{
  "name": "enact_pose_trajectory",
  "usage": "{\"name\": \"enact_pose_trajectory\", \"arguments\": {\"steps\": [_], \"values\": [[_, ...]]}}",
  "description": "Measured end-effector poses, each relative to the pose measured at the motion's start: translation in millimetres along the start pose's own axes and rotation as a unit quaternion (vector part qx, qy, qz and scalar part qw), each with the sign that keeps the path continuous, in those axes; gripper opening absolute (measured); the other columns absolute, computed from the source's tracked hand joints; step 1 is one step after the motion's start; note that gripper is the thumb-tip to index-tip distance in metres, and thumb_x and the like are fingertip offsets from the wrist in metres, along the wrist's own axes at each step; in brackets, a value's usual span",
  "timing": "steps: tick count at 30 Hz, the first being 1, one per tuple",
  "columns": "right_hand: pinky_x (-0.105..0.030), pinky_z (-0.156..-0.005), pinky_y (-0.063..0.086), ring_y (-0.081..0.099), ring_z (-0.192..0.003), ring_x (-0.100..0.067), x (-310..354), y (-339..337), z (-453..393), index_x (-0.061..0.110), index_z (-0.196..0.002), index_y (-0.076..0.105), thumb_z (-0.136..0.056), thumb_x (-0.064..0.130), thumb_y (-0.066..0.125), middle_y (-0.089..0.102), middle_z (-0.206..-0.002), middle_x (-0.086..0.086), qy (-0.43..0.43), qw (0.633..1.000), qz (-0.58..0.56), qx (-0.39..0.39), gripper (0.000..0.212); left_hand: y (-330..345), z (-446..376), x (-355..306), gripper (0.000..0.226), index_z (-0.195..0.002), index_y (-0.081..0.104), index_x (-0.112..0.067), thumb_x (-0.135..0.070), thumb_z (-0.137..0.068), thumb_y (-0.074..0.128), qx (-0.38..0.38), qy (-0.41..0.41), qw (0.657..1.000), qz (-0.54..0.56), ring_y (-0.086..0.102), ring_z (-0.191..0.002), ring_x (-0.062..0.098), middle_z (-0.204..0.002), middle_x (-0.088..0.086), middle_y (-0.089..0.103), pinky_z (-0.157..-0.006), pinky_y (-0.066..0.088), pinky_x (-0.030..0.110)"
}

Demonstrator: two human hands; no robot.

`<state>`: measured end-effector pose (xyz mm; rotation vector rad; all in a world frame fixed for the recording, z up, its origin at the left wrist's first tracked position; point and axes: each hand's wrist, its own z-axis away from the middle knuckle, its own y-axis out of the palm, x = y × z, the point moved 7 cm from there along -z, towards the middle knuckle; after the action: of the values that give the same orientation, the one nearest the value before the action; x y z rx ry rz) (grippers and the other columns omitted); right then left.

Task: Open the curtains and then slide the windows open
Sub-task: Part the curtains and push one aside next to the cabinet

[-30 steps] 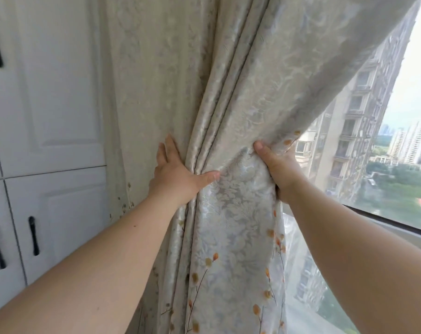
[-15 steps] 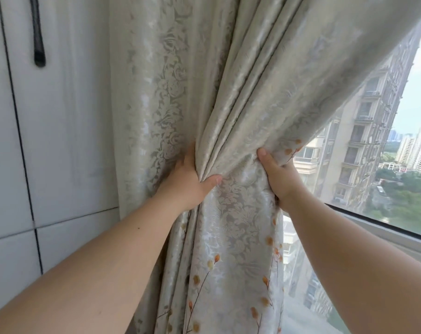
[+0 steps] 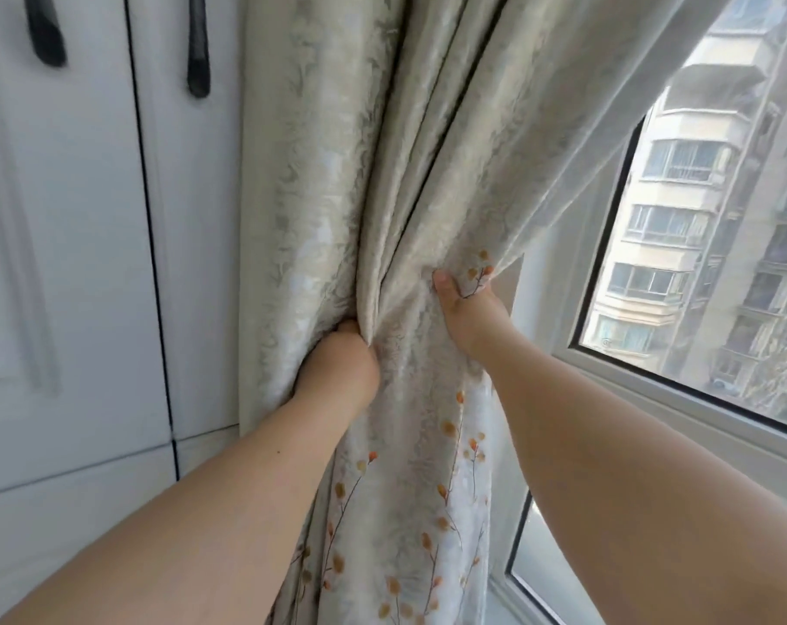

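The cream damask curtain (image 3: 382,182), printed with orange sprigs low down, is gathered into a bunch between the white cabinet doors (image 3: 89,263) and the window (image 3: 698,263), whose sash is seen closed with apartment blocks beyond the glass. The bunch is gripped on its left side by the left hand (image 3: 337,367), fingers buried in the folds, and on its right edge by the right hand (image 3: 466,311), thumb laid over the front, fingers hidden behind the cloth

High-rise home: curtain (image 3: 382,173), cupboards (image 3: 89,263).
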<state>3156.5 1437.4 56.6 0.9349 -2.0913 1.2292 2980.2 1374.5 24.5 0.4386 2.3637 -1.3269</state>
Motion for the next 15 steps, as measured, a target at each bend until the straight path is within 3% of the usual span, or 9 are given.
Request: {"name": "enact_pose_trajectory", "arguments": {"steps": [4, 9, 12, 15], "values": [[-0.031, -0.082, 0.035, 0.049, -0.120, -0.037, -3.0, -0.2, -2.6, 0.020, -0.150, 0.014, -0.089, 0.067, 0.033, 0.048, -0.140, -0.013, 0.022, 0.999, 0.013, 0.026, 0.079, -0.1, 2.7, 6.1, 0.030, -0.117, 0.046, -0.003, -0.020, -0.092, 0.041, 0.026, -0.039, 0.999, 0.027, 0.057, -0.098, 0.035, -0.110, 0.019, 0.060, -0.082, 0.047, 0.037], [-0.043, -0.102, 0.039, 0.047, -0.122, -0.034, -32.8, -26.4, 23.6, 0.018, -0.148, 0.022, -0.085, 0.066, 0.046, 0.047, -0.139, -0.011, 0.080, 0.993, -0.069, 0.045, 0.082, 16.1, 31.1, -9.4, 0.027, -0.110, 0.050, -0.006, -0.022, -0.092, 0.039, 0.078, -0.056, 0.995, 0.022, 0.054, -0.082, 0.027, -0.096, 0.011, 0.057, -0.071, 0.046, 0.034], [-0.039, -0.091, 0.044, 0.052, -0.112, -0.028, -54.7, -40.6, 55.1, 0.020, -0.145, 0.027, -0.079, 0.067, 0.056, 0.051, -0.125, -0.002, 0.136, 0.981, -0.134, 0.036, 0.086, 20.9, 49.7, -24.2, 0.031, -0.110, 0.048, -0.006, -0.029, -0.092, 0.039, 0.066, -0.063, 0.995, 0.032, 0.055, -0.083, 0.029, -0.090, 0.009, 0.055, -0.073, 0.048, 0.037], [-0.040, -0.090, 0.046, 0.054, -0.107, -0.028, -79.9, -56.4, 85.9, 0.023, -0.144, 0.023, -0.075, 0.068, 0.059, 0.052, -0.122, 0.000, 0.161, 0.977, -0.131, 0.043, 0.090, 28.1, 72.8, -38.8, 0.040, -0.120, 0.038, -0.007, -0.034, -0.091, 0.039, 0.044, -0.073, 0.992, 0.091, 0.055, -0.093, 0.034, -0.107, 0.014, 0.056, -0.080, 0.048, 0.043]]}}
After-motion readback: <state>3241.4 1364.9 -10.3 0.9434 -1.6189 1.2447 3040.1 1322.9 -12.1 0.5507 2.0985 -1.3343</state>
